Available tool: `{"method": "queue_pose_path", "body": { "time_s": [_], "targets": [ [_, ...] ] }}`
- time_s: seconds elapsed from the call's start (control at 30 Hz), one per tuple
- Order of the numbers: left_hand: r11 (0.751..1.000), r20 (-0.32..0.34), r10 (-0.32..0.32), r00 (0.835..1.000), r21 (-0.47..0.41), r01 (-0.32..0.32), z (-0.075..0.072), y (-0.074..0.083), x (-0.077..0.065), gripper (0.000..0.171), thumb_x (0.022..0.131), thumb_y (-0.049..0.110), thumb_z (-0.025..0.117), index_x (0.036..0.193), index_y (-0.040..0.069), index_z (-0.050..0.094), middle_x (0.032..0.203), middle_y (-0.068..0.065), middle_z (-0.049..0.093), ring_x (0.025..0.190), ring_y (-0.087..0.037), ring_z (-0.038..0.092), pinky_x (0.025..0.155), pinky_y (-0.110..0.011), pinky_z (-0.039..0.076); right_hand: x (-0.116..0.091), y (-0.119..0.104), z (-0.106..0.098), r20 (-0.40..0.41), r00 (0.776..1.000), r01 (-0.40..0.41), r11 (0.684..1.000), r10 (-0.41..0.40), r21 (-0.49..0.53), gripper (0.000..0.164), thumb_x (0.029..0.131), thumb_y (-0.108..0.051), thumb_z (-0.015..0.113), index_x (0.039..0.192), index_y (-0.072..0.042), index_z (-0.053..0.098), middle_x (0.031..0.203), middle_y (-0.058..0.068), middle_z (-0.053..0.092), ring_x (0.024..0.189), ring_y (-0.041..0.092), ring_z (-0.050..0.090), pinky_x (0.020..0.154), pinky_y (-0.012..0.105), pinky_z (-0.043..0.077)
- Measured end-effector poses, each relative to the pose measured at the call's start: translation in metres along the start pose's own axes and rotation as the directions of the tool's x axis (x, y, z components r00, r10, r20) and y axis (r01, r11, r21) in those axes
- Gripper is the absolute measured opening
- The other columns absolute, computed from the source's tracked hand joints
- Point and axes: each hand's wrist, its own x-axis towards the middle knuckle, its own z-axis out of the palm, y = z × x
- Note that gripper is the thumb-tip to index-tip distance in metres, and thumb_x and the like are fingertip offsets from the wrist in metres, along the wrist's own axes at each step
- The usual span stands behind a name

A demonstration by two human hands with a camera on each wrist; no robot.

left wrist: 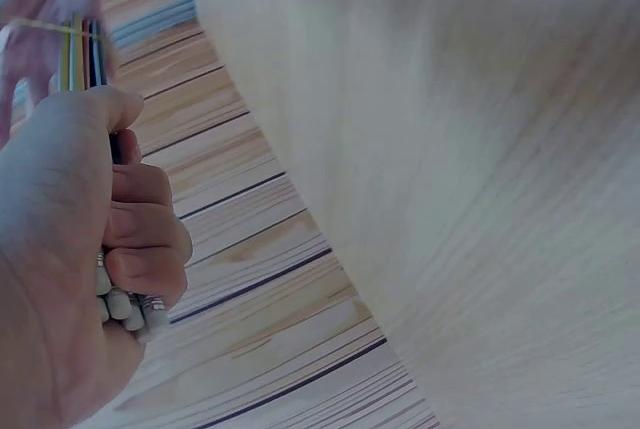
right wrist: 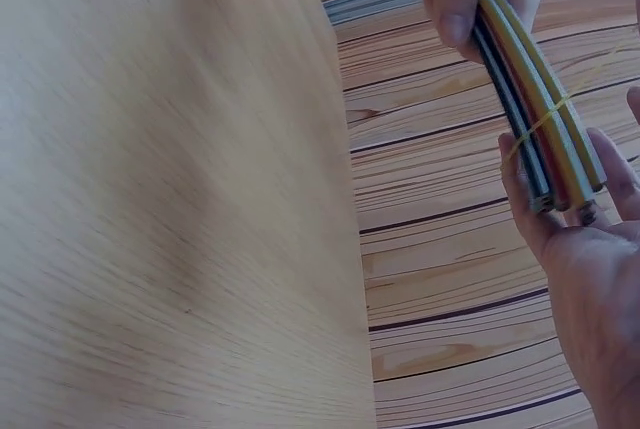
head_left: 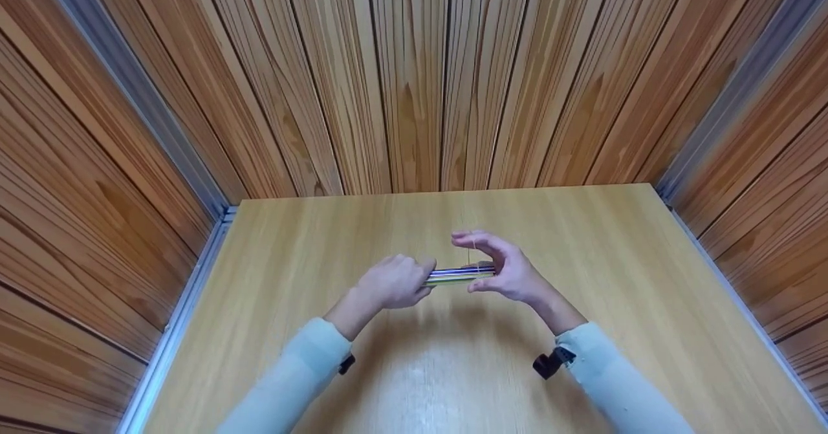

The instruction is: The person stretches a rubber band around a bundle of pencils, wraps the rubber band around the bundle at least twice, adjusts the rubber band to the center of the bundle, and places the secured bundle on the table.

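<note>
A bundle of several pencils (head_left: 453, 275) lies level above the table, gripped by my left hand (head_left: 396, 281). In the left wrist view that hand's fingers curl round the shafts, and white eraser ends (left wrist: 120, 304) stick out below the little finger. My right hand (head_left: 512, 272) is at the other end, its thumb and fingers spread apart around the pencils. A thin yellow rubber band (right wrist: 562, 104) is stretched from the right thumb across the pencils towards the other fingers. The right wrist view shows the pencil ends (right wrist: 572, 201) near the right palm.
Beneath both hands is a light wooden table (head_left: 414, 382). Wood-panelled walls (head_left: 414, 85) stand at the back and on both sides, with metal rails (head_left: 187, 292) along the table's side edges. Each wrist wears a small black device (head_left: 548, 363).
</note>
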Motion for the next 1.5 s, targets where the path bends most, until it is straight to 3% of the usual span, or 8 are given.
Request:
{"method": "queue_pose_path", "body": {
  "time_s": [0.23, 0.57, 0.8, 0.93, 1.1, 1.23, 1.4, 1.5],
  "targets": [
    [0.999, 0.061, -0.005, 0.998, -0.044, 0.008, 0.011, 0.001, -0.001, 0.025, 0.118, 0.032, 0.057, 0.130, 0.011, 0.061, 0.087, -0.003, 0.063, 0.065, -0.014, 0.054, 0.056, -0.022, 0.041, 0.008, -0.008, 0.002, 0.005, 0.998, -0.059, 0.998, 0.059, -0.010, 0.062, 0.092, 0.005, 0.087, 0.149, 0.007, 0.061, 0.163, 0.030, 0.058, 0.145, 0.009, 0.067, 0.107, 0.040, 0.066],
    [1.000, 0.122, 0.016, 0.992, 0.008, -0.017, 0.035, 0.016, -0.002, 0.024, 0.118, 0.036, 0.057, 0.125, 0.014, 0.063, 0.084, 0.001, 0.059, 0.066, -0.013, 0.051, 0.058, -0.025, 0.040, 0.017, -0.010, -0.001, -0.022, 1.000, 0.008, 0.998, -0.007, 0.062, 0.044, 0.101, 0.009, 0.074, 0.141, 0.022, 0.061, 0.144, -0.006, 0.079, 0.125, 0.014, 0.081, 0.099, 0.032, 0.067],
    [0.995, 0.162, -0.027, 0.986, -0.088, 0.042, 0.045, 0.012, 0.000, 0.028, 0.118, 0.037, 0.056, 0.133, 0.014, 0.063, 0.089, 0.000, 0.064, 0.069, -0.013, 0.055, 0.062, -0.024, 0.045, 0.023, -0.017, 0.000, -0.117, 0.993, -0.003, 1.000, 0.002, -0.015, 0.029, 0.107, 0.000, 0.071, 0.126, 0.022, 0.072, 0.124, 0.032, 0.079, 0.106, 0.006, 0.085, 0.091, 0.028, 0.068],
    [0.967, 0.153, -0.121, 0.981, -0.205, 0.152, 0.042, -0.003, 0.001, 0.034, 0.118, 0.033, 0.057, 0.144, 0.012, 0.061, 0.093, -0.002, 0.063, 0.071, -0.014, 0.055, 0.063, -0.026, 0.045, 0.020, -0.019, 0.007, -0.087, 0.996, 0.000, 0.999, -0.003, -0.035, 0.028, 0.108, -0.004, 0.071, 0.124, 0.019, 0.074, 0.126, 0.026, 0.081, 0.114, 0.003, 0.083, 0.099, 0.025, 0.065],
    [0.945, 0.060, -0.171, 0.983, -0.271, 0.181, 0.037, -0.023, 0.005, 0.031, 0.118, 0.028, 0.056, 0.137, 0.005, 0.063, 0.090, -0.004, 0.060, 0.071, -0.016, 0.053, 0.063, -0.029, 0.043, 0.016, -0.017, 0.020, -0.030, 0.988, 0.149, 0.988, -0.150, -0.050, 0.019, 0.106, 0.006, 0.069, 0.117, 0.019, 0.076, 0.121, 0.023, 0.083, 0.119, 0.004, 0.081, 0.102, 0.023, 0.063],
    [0.918, 0.019, -0.230, 0.973, -0.327, 0.223, 0.030, -0.034, 0.008, 0.039, 0.118, 0.027, 0.055, 0.143, -0.002, 0.062, 0.090, -0.005, 0.058, 0.073, -0.018, 0.053, 0.063, -0.030, 0.043, 0.015, -0.015, 0.031, 0.041, 0.954, 0.300, 0.953, -0.298, -0.038, 0.016, 0.103, 0.015, 0.068, 0.114, 0.017, 0.078, 0.116, 0.032, 0.081, 0.122, 0.008, 0.081, 0.105, 0.026, 0.063],
    [0.889, -0.011, -0.296, 0.955, -0.370, 0.271, 0.019, -0.041, 0.010, 0.034, 0.118, 0.026, 0.055, 0.137, -0.001, 0.063, 0.089, -0.006, 0.056, 0.074, -0.019, 0.053, 0.063, -0.032, 0.042, 0.013, -0.012, 0.040, 0.048, 0.915, 0.403, 0.911, -0.400, -0.091, 0.025, 0.099, 0.017, 0.070, 0.121, 0.011, 0.081, 0.127, 0.018, 0.083, 0.138, 0.017, 0.075, 0.119, 0.030, 0.056],
    [0.867, -0.034, -0.321, 0.946, -0.411, 0.280, 0.016, -0.042, 0.011, 0.026, 0.118, 0.026, 0.055, 0.127, 0.003, 0.063, 0.086, -0.004, 0.055, 0.071, -0.018, 0.051, 0.061, -0.031, 0.041, 0.012, -0.008, 0.043, 0.007, 0.902, 0.428, 0.892, -0.432, -0.146, 0.027, 0.106, 0.000, 0.072, 0.132, 0.007, 0.078, 0.142, 0.009, 0.077, 0.152, 0.022, 0.065, 0.128, 0.032, 0.048]
  ]
}}
